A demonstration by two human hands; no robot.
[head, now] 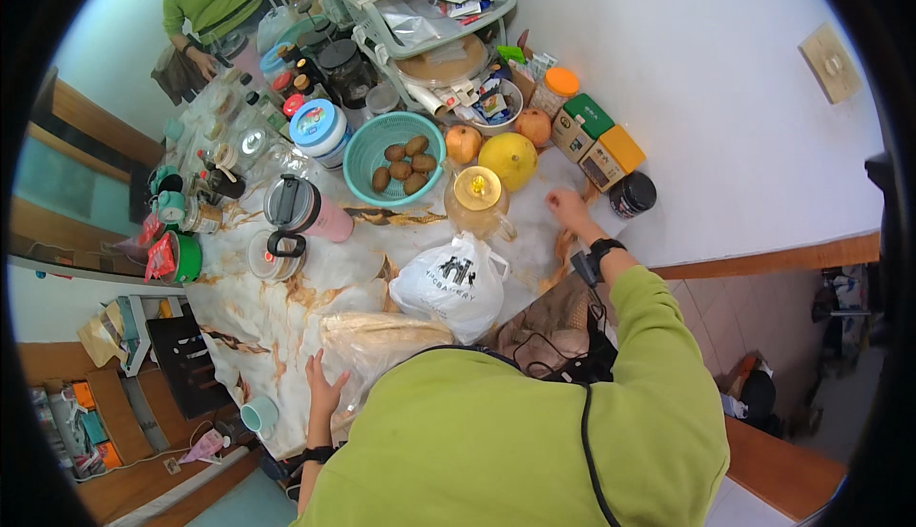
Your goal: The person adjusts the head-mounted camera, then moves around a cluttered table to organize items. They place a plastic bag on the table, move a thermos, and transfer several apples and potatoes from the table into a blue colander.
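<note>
My left hand [327, 389] is at the table's front edge with its fingers apart and nothing in it, beside a clear plastic bag of something pale tan [379, 334]. My right hand [570, 211] hovers over or rests on the table's right side, fingers curled under and partly hidden. It is between the glass teapot [478, 201] with an amber lid and a black jar [633, 195]. A knotted white plastic bag [451, 287] with black print sits before me. Behind the teapot lies a yellow pomelo-like fruit [508, 161].
A teal basket [393, 194] holds several brown kiwifruit. A pink tumbler [333, 217] and a round lidded container [275, 259] stand left of centre. Boxes [583, 126], bottles and a shelf rack [444, 37] line the back. A mint mug [259, 414] stands near the left front edge.
</note>
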